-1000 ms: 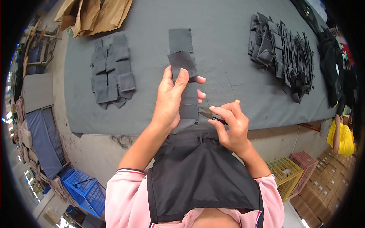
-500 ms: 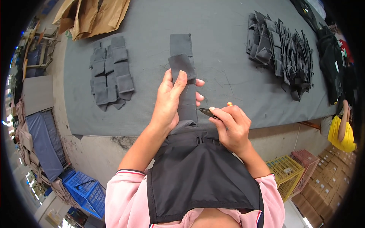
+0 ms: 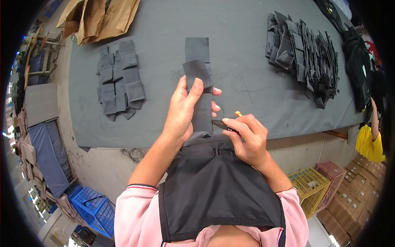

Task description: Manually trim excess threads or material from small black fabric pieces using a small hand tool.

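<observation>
My left hand (image 3: 182,108) is closed around a dark grey fabric strip (image 3: 202,114), thumb on top and fingertips showing past its right edge. The strip's upper end is folded over, and its lower end reaches my black apron (image 3: 222,185). Another flat grey fabric piece (image 3: 197,47) shows just beyond it. In my right hand (image 3: 252,138) is a pair of small dark thread snips (image 3: 224,124), with an orange end sticking up behind the fingers. The tip of the snips is at the strip's right edge; whether it touches a thread cannot be seen.
On the grey-covered table (image 3: 164,24) lie a flat pile of grey fabric pieces (image 3: 120,96) at left and a thicker stack (image 3: 298,51) at right. Brown paper (image 3: 101,20) sits far left. Blue (image 3: 92,208) and yellow crates (image 3: 308,185) stand below. A person in yellow (image 3: 368,144) is at right.
My right hand has moved slightly left with the snips, bringing their tip from beside the strip to its right edge. My left hand and the strip are almost unmoved.
</observation>
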Tool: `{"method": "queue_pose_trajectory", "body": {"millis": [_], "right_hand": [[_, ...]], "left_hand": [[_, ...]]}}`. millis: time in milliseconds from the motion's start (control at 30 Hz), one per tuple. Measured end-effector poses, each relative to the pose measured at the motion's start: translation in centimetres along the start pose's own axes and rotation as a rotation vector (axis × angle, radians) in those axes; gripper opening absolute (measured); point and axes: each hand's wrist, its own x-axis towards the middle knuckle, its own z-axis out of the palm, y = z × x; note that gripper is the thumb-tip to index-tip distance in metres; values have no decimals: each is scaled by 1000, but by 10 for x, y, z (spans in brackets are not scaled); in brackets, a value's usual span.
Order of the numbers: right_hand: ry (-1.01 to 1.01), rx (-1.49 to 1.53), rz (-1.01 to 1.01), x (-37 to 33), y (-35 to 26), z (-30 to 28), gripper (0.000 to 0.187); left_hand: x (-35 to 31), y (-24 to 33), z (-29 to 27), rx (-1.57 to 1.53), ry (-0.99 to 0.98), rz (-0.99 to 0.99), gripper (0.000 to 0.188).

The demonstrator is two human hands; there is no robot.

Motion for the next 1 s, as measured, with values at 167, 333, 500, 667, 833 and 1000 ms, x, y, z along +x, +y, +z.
{"method": "queue_pose_trajectory", "body": {"millis": [167,333,500,667,833,1000], "right_hand": [[-3,-74,-4,2,-7,-2,32],[31,-79,-39,-3,-1,-3,34],[-148,268,374,3,-11,-2,29],[-324,1084,707,1,0,19,11],[-163,1238,879,5,8,14,11],[-71,660,555,8,-3,14,6]], "left_hand": [[-1,1,0,8,5,-6,37],[-1,0,-1,5,15,-6,35],[-4,0,-3,-37,3,3,37],[-5,-2,-2,-29,-12,33,37],[-1,-5,-2,91,1,78,29],[3,-5,8,34,-27,79,35]]}}
